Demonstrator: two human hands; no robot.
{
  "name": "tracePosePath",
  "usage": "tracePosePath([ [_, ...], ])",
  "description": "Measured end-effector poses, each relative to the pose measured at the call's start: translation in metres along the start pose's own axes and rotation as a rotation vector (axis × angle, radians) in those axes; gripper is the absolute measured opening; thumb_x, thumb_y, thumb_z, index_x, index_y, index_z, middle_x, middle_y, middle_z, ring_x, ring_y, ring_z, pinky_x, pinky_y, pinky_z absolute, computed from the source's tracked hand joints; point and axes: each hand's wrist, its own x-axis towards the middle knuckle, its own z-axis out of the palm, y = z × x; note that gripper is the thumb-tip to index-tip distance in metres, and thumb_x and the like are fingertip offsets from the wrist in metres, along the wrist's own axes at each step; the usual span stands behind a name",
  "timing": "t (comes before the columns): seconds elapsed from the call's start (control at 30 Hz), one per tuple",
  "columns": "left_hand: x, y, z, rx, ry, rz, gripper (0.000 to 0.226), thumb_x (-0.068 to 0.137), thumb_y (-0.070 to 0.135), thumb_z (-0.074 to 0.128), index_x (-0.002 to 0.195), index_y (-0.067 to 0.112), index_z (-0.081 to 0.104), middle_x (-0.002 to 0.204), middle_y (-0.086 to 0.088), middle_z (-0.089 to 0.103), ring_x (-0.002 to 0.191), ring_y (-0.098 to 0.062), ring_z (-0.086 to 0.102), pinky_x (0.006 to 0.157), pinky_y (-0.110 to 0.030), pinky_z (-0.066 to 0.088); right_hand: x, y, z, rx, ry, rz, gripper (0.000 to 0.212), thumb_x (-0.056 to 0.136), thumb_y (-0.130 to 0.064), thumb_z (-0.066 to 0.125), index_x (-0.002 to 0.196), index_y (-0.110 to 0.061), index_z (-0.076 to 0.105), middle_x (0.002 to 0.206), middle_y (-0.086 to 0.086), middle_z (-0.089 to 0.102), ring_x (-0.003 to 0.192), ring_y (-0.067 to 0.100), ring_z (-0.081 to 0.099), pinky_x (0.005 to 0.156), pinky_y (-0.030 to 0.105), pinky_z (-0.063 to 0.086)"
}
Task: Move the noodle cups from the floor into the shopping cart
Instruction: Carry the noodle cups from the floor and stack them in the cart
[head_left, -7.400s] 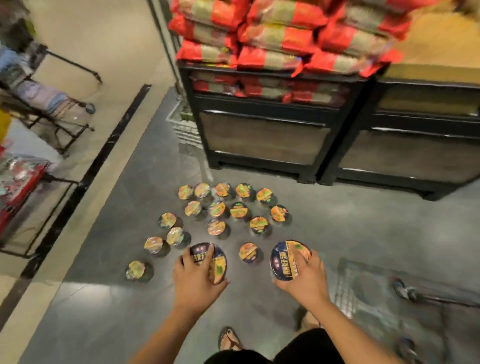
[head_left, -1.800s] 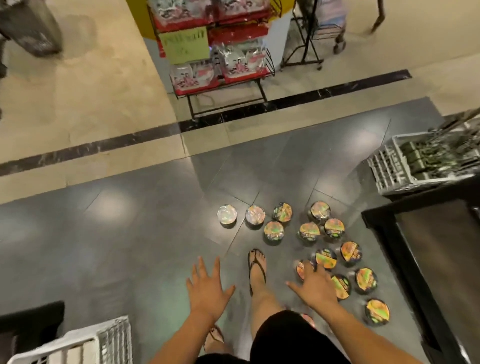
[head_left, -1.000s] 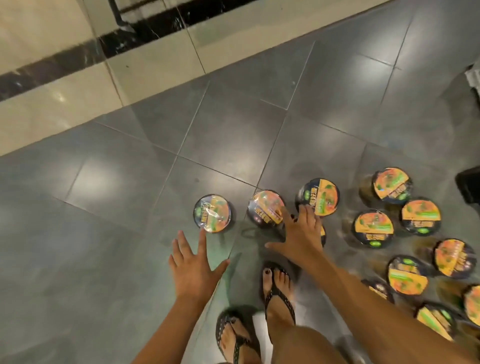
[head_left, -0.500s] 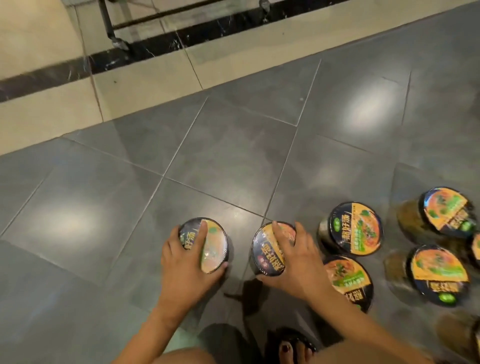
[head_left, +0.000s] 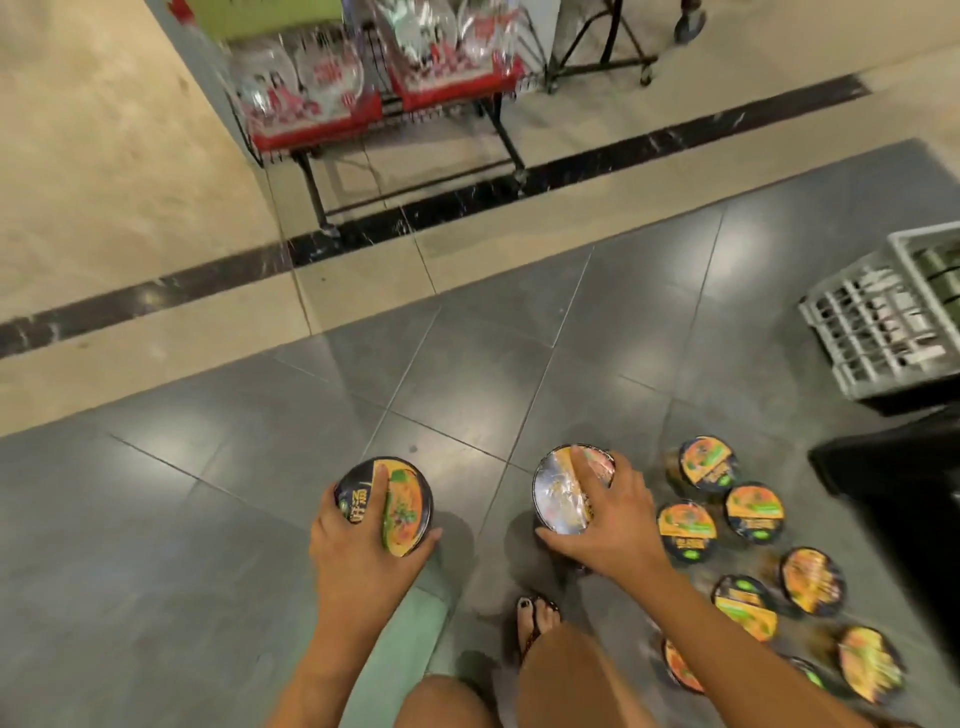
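Observation:
My left hand (head_left: 358, 551) grips a noodle cup (head_left: 400, 506) with a dark and orange lid from above, lifted off the grey floor. My right hand (head_left: 608, 525) holds a second noodle cup (head_left: 558, 491) the same way, its lid glaring with reflected light. Several more noodle cups stand on the floor to the right, the nearest (head_left: 685, 530) just beside my right wrist, another (head_left: 709, 462) farther back. The shopping cart is not in view.
A white plastic crate (head_left: 878, 322) sits at the right on a dark base (head_left: 904, 483). A wire display rack (head_left: 363, 114) with red-packaged goods stands ahead on the beige floor. My sandalled foot (head_left: 535, 618) is below the right hand.
Both hands closed on a cup each and have raised them from the floor. The view has tilted up, bringing the rack and crate into sight.

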Motion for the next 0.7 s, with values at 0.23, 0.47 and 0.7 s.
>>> tracePosePath([
  [0.23, -0.093, 0.088, -0.163, 0.041, -0.142, -0.018, 0.112, 0.054, 0.099, 0.029, 0.151, 0.044, 0.019, 0.149, -0.017, 0.020, 0.134, -0.037, 0.026, 0.110, -0.047, 0.032, -0.129, -0.041, -0.155, 0.074, 0.064, 0.024, 0.107, 0.061, -0.074, 0.068, 0.151, -0.031, 0.028, 0.144, 0.017, 0.032, 0.130, 0.036, 0.033, 0.107, 0.042, 0.033],
  [0.47, -0.187, 0.120, -0.266, 0.024, -0.140, 0.006, 0.112, 0.053, 0.098, 0.020, 0.151, 0.045, 0.013, 0.153, -0.014, 0.012, 0.137, -0.035, 0.021, 0.112, -0.045, 0.029, -0.246, -0.070, -0.224, 0.096, 0.135, 0.037, 0.107, 0.057, -0.079, 0.063, 0.148, -0.028, 0.036, 0.136, 0.015, 0.040, 0.123, 0.035, 0.042, 0.101, 0.041, 0.038],
  [0.7, -0.263, 0.080, -0.306, 0.100, -0.117, 0.218, 0.109, 0.058, 0.101, 0.020, 0.151, 0.045, 0.012, 0.151, -0.014, 0.015, 0.134, -0.033, 0.027, 0.110, -0.044, 0.033, -0.362, -0.090, -0.212, 0.184, 0.200, 0.120, 0.117, 0.052, -0.094, 0.041, 0.151, -0.033, 0.026, 0.148, 0.013, 0.031, 0.139, 0.031, 0.026, 0.113, 0.044, 0.030],
])
